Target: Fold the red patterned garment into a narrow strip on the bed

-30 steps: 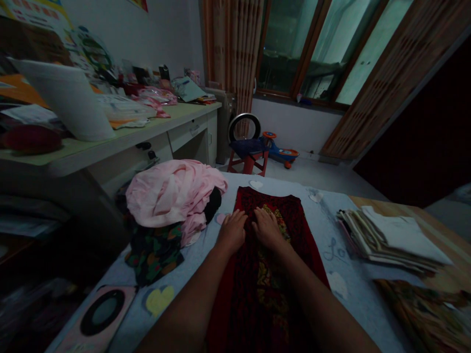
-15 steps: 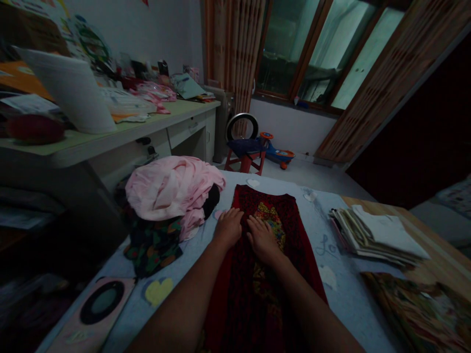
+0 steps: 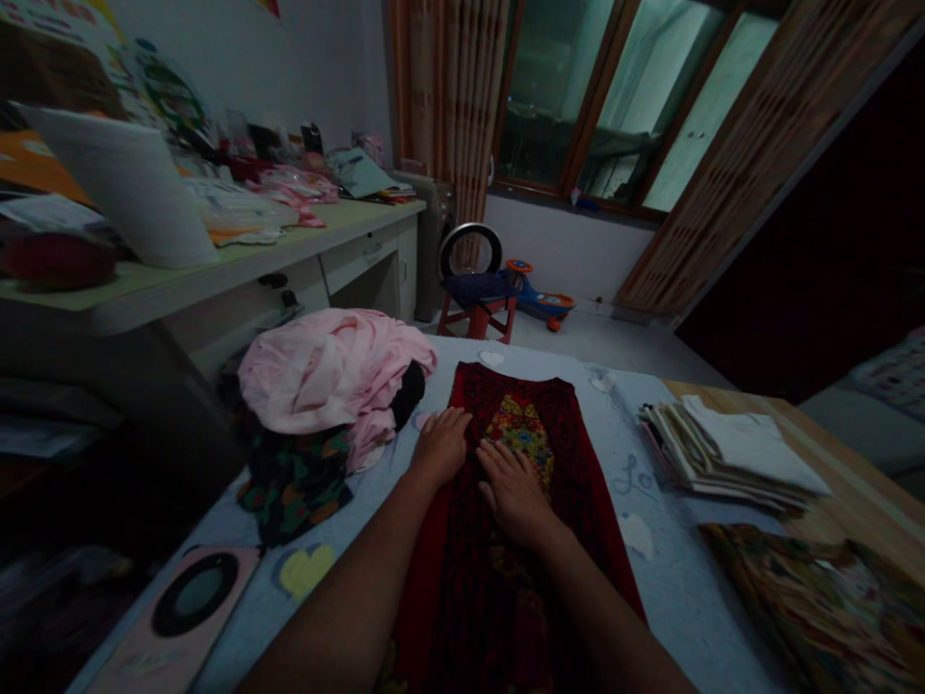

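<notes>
Bedroom-style room with a cluttered desk (image 3: 217, 294) along the left wall. A pale blue sheet (image 3: 679, 588) is spread over a table, and on it a dark red garment (image 3: 462, 578) is laid flat lengthwise, with a floral panel (image 3: 521, 439) near its top. The left hand (image 3: 440, 448) and right hand (image 3: 515, 493) are pressed open on the garment, slightly apart, with nothing gripped. A pink cloth heap (image 3: 332, 371) is placed just beside it on the left; a stack of folded clothes (image 3: 733, 453) lies to the right. The garment's lower end is cut off by the frame and partly hidden by the forearms.
</notes>
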Action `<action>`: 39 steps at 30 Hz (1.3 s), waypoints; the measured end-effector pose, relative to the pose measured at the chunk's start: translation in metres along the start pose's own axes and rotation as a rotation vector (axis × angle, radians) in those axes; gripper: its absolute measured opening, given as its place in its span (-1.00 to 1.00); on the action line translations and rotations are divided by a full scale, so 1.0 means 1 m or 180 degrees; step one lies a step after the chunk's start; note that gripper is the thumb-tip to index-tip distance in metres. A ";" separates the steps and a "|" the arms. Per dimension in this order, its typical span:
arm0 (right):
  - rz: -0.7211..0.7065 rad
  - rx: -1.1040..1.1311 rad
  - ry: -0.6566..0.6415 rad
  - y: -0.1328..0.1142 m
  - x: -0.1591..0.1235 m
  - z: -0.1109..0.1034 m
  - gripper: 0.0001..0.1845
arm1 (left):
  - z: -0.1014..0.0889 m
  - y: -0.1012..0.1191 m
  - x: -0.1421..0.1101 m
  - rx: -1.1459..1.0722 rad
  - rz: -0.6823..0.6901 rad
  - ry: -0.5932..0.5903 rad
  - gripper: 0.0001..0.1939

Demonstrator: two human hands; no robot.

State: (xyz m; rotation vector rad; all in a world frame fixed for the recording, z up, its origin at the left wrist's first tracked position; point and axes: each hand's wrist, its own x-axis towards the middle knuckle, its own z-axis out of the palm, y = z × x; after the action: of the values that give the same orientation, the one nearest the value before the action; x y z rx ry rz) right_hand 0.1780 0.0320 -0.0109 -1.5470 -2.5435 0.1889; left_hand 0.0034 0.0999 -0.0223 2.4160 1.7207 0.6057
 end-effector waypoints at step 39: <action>-0.0516 0.0704 0.0657 -0.001 -0.008 -0.021 -0.72 | -0.006 0.015 0.000 0.0350 0.0298 -0.0501 -0.46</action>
State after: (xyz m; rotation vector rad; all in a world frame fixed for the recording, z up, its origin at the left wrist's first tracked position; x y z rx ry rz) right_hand 0.1852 0.0250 0.0089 -1.2084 -2.3805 0.2653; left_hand 0.0142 0.0940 -0.0126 2.5534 1.6264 0.3276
